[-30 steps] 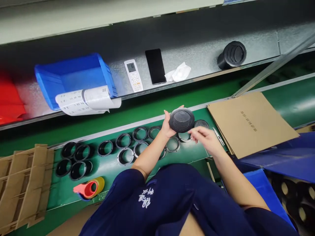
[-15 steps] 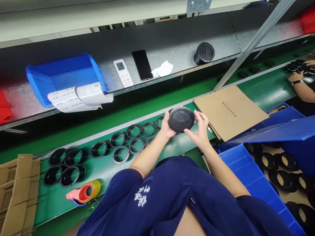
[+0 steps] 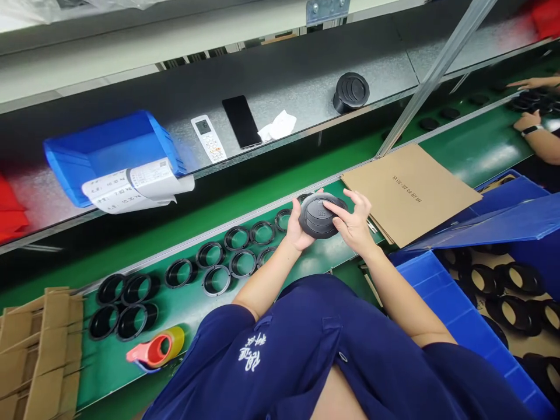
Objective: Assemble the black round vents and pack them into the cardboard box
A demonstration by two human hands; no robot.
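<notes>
A round black air vent (image 3: pixel 318 220) with a slatted face and a small raised mark faces up in front of my body. My left hand (image 3: pixel 300 232) grips it from the left, thumb at its upper rim and fingers partly hidden beneath. My right hand (image 3: pixel 355 226) has its fingers apart, the index finger laid on the vent's face and the thumb near its right edge. Several black rings (image 3: pixel 217 280) stand on the green bench (image 3: pixel 184 303) to the left of my hands.
Cardboard sheets (image 3: pixel 406 192) lie to the right, beside a blue bin (image 3: pixel 431 291) of black rings. A tape dispenser (image 3: pixel 157 350) sits lower left. The shelf (image 3: pixel 301 99) holds a blue tray (image 3: pixel 114 146), remote (image 3: pixel 209 139), phone (image 3: pixel 241 121) and another vent (image 3: pixel 351 92). A co-worker's hands (image 3: pixel 531 119) are far right.
My right hand has gone from the vent's right rim to its face, index finger now across the slats. The vent stays in my left hand. The whole view has shifted slightly.
</notes>
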